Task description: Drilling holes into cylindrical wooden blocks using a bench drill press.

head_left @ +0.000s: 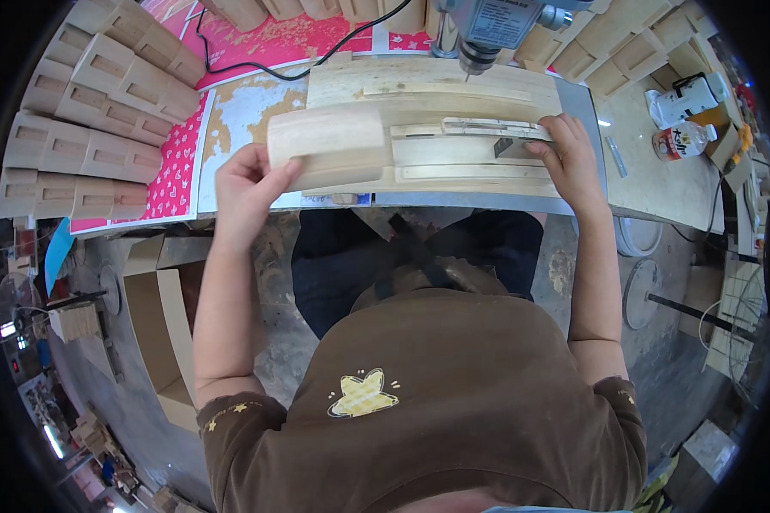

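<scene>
My left hand [252, 184] is closed round the left end of a pale, smooth wooden block [329, 141], thumb on its near side. The block is a little blurred and lies at the left end of a wooden jig [436, 152]. My right hand [576, 162] pinches the right end of a narrow light strip [488, 127] on the jig, its thumb beside a small dark metal plate [506, 148]. Beyond the jig, a bench drill [477, 56] points its thin bit down, apart from the wood.
Stacked wooden blocks [103, 128] with rectangular recesses stand at the left, more at the far right. A black cable [334, 53] crosses the pink covering. At the right lie a plastic bottle [684, 141] and a pen-like tool [616, 157]. An open cardboard box [158, 316] stands below left.
</scene>
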{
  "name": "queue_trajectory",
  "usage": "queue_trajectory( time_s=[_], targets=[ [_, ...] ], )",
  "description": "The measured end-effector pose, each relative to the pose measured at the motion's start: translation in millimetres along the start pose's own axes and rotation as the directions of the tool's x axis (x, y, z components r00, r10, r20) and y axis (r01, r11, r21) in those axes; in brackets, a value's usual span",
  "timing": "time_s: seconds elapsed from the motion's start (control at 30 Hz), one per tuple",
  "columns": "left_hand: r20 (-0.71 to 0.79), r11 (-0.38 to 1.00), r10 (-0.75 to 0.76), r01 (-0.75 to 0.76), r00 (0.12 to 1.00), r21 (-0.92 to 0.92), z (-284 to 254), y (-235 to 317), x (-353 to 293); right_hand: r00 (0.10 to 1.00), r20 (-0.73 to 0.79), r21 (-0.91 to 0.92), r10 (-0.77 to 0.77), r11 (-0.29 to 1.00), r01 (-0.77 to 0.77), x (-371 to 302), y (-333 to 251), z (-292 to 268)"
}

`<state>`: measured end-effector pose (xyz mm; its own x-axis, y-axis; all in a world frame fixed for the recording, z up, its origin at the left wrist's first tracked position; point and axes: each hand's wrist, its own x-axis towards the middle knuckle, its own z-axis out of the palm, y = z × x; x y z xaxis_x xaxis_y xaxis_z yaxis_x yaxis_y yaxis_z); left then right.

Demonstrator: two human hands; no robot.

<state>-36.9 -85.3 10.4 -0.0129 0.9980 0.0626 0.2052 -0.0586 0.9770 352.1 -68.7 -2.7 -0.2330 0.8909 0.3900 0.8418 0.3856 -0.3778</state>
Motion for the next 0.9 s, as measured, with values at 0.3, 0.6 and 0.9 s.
queue_trajectory(
  time_s=[0.3, 0.6, 0.9],
  targets=[
    [0.059, 0.849, -0.438, 0.435, 0.897, -0.300, 50.0, -8.6, 10.6, 0.995, -0.019, 0.061, -0.093, 0.994, 0.094, 0.4, -11.0, 6.7],
    [0.152, 0.855, -0.430, 0.456, 0.890, -0.249, 61.4, -12.4, 32.0, 0.999, -0.019, 0.043, -0.047, 0.998, 0.048, 4.3, -3.3, 7.2],
    [0.197, 0.966, -0.183, 0.213, 0.963, -0.147, 117.3, -23.1, 21.6, 0.990, -0.095, -0.009, -0.100, 0.995, 0.099, 6.2, -21.4, 19.7]
  ],
)
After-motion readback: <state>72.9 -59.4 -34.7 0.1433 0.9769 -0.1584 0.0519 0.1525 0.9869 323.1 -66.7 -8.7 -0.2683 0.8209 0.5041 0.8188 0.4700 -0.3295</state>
